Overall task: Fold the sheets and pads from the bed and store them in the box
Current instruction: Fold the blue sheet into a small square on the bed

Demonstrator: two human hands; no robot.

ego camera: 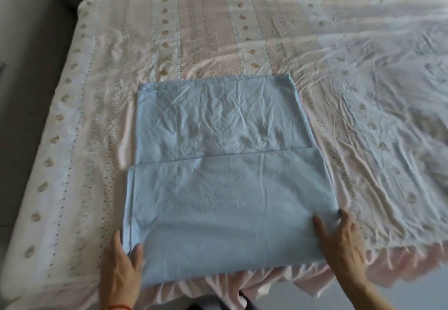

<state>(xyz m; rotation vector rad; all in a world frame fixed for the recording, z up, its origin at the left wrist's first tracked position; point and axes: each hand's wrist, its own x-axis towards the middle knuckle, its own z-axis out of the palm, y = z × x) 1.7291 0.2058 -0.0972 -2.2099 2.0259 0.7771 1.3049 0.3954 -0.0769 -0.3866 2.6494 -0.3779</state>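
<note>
Left hand (pixel 121 265) first: we have it at the near-left corner of the blue sheet (pixel 225 188), thumb lying on top of the cloth and the fingers down along its left edge, so it seems to pinch that corner lightly rather than clamp it. Moving right, the sheet itself lies flat on the patterned bedspread (pixel 363 91), already folded into a rectangle whose long axis runs straight away from us, with a near layer lapped over the far half and its edge crossing the middle. Our right hand (pixel 339 239) takes the near-right corner the same way, thumb on the cloth and fingers spread at the right edge. Both hands are equally near, one to each near corner, and the unfolded far end lies directly ahead of them. We judge the next fold would carry the near edge forward onto it. No box shows anywhere in view, so we cannot say what it holds.
</note>
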